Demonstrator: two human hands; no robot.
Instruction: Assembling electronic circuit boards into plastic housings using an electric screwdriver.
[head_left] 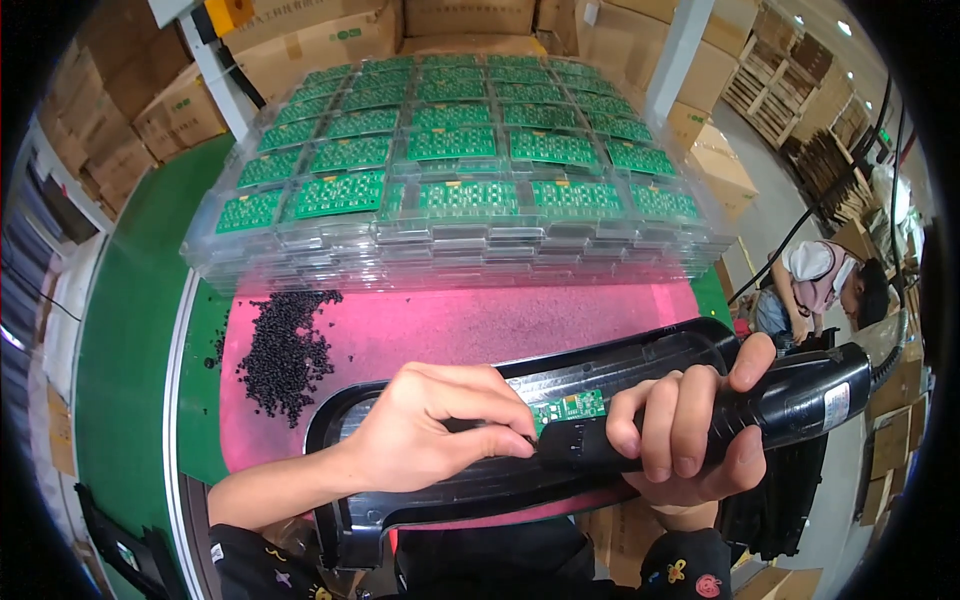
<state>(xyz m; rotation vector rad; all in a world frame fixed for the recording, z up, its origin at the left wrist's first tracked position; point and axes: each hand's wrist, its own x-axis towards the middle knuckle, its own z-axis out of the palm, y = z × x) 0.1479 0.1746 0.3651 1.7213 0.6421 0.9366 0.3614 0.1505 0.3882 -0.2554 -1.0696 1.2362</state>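
My right hand [690, 430] is wrapped round a black electric screwdriver [745, 412], which lies nearly level with its front end to the left. At that front end my left hand [430, 425] is closed, thumb and finger pinched on a small dark bit that I cannot make out. Beneath both hands is a long black plastic housing [345, 425] with rounded corners and a raised rim. A small green circuit board [580, 404] shows inside it, partly hidden by my left fingers and the tool.
Clear stacked trays [450, 240] of green circuit boards [450, 145] stand behind the pink mat [480, 310]. A pile of small black pieces [285, 350] lies on the mat's left. The tool's cable [888, 362] runs up at right. Another person [810, 285] bends beyond, near cardboard boxes [715, 165].
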